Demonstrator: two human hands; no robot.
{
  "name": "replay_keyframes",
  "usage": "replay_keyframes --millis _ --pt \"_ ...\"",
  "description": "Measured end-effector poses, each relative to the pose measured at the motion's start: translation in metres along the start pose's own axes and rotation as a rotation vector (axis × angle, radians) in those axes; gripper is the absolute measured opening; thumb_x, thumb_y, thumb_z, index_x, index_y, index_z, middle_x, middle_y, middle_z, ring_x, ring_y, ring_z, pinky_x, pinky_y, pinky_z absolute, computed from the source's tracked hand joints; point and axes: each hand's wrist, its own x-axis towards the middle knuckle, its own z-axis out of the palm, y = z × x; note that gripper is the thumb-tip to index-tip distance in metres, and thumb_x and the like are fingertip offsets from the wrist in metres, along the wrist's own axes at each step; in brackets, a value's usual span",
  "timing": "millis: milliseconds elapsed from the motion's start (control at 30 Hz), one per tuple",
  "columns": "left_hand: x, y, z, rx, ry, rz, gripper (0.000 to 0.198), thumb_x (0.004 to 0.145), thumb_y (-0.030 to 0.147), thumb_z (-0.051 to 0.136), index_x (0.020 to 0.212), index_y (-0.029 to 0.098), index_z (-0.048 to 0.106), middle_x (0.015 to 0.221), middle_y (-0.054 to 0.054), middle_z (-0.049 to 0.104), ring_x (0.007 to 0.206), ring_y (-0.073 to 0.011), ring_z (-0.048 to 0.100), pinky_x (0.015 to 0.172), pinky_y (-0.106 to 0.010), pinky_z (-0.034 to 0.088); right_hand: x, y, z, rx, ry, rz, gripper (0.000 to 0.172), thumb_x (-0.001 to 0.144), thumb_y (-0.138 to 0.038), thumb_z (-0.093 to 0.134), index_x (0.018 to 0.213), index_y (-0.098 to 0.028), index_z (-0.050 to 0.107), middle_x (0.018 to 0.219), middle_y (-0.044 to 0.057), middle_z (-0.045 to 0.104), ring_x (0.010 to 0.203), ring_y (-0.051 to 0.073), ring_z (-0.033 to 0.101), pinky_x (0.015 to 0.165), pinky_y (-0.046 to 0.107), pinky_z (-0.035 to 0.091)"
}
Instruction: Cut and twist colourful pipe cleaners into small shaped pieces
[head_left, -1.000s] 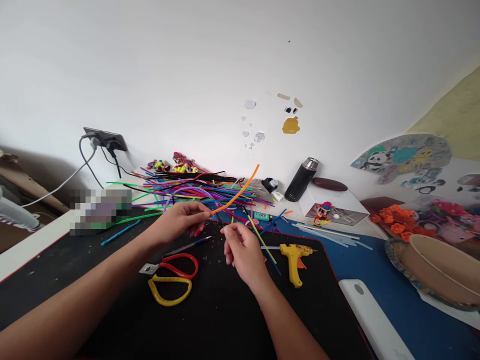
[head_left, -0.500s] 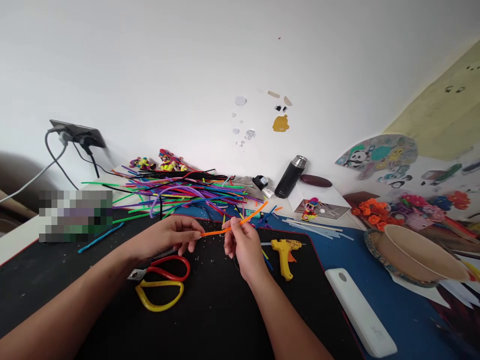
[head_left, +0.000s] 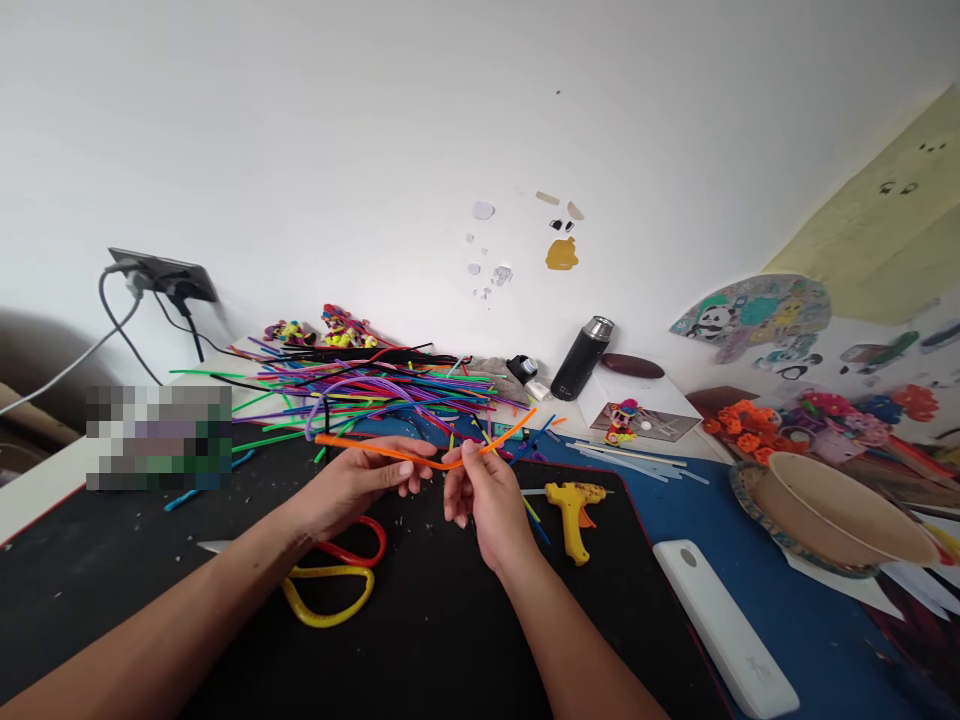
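Observation:
An orange pipe cleaner is held in the air between my two hands, bent at a shallow angle near its middle. My left hand pinches it left of the bend, and its far end sticks out past the knuckles. On the other side, my right hand grips it between thumb and fingers, with the tip pointing up to the right. Below my left wrist lie scissors with one red and one yellow handle, partly covered by my forearm. A yellow glue gun lies to the right of my right hand.
A heap of coloured pipe cleaners spreads along the back. Behind stands a black flask. Clear glue sticks, a small figure, a white power bank and a round bowl are on the right. A black mat covers the front.
My left hand has shifted along the orange pipe cleaner toward my right hand. More of its left end now shows, and it is bent. My right hand has stayed nearly in place.

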Motion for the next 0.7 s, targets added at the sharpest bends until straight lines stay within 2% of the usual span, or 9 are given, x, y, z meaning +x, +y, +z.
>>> replay_keyframes --millis 133,233,400,600,700 --pt "0.0032 -0.0069 0.0024 0.01 0.125 0.013 0.042 0.07 0.05 0.095 0.091 0.016 0.085 0.078 -0.008 0.076 0.069 -0.0158 0.063 0.066 -0.026 0.048 -0.0035 0.0046 0.0046 -0.088 -0.086 -0.004 0.063 0.088 -0.077 0.064 0.098 -0.015 0.07 0.06 -0.001 0.063 0.04 0.011 0.056 0.036 0.019 0.03" --pt "0.0041 -0.0062 0.0034 0.019 0.174 0.008 0.043 0.067 0.053 0.096 0.086 0.015 0.083 0.076 -0.008 0.076 0.067 -0.0153 0.062 0.063 -0.025 0.046 -0.0027 0.004 0.0041 -0.107 -0.087 -0.009 0.065 0.087 -0.078 0.064 0.1 -0.015 0.07 0.061 -0.001 0.063 0.04 0.01 0.056 0.036 0.019 0.031" --pt "0.0046 -0.0056 0.0065 -0.059 0.192 0.014 0.042 0.067 0.05 0.096 0.087 0.015 0.083 0.082 -0.009 0.078 0.068 -0.0152 0.063 0.064 -0.025 0.047 -0.0005 0.0043 0.0025 -0.112 -0.066 -0.006 0.061 0.086 -0.074 0.069 0.102 -0.015 0.067 0.063 -0.001 0.065 0.041 0.011 0.057 0.036 0.018 0.031" --pt "0.0041 -0.0085 0.0101 -0.03 0.111 -0.016 0.042 0.07 0.05 0.094 0.085 0.013 0.082 0.082 -0.012 0.078 0.069 -0.0165 0.063 0.064 -0.027 0.046 -0.0022 0.0034 0.0016 -0.162 -0.059 -0.042 0.049 0.088 -0.064 0.071 0.096 -0.016 0.068 0.057 -0.003 0.061 0.04 0.011 0.055 0.037 0.02 0.031" --pt "0.0044 -0.005 0.0054 -0.053 0.162 -0.005 0.043 0.07 0.05 0.094 0.088 0.014 0.081 0.078 -0.009 0.075 0.066 -0.0154 0.061 0.062 -0.027 0.045 -0.0022 0.0021 -0.0001 -0.19 -0.032 -0.055 0.047 0.09 -0.063 0.07 0.093 -0.016 0.068 0.052 -0.005 0.057 0.04 0.011 0.053 0.038 0.02 0.033"
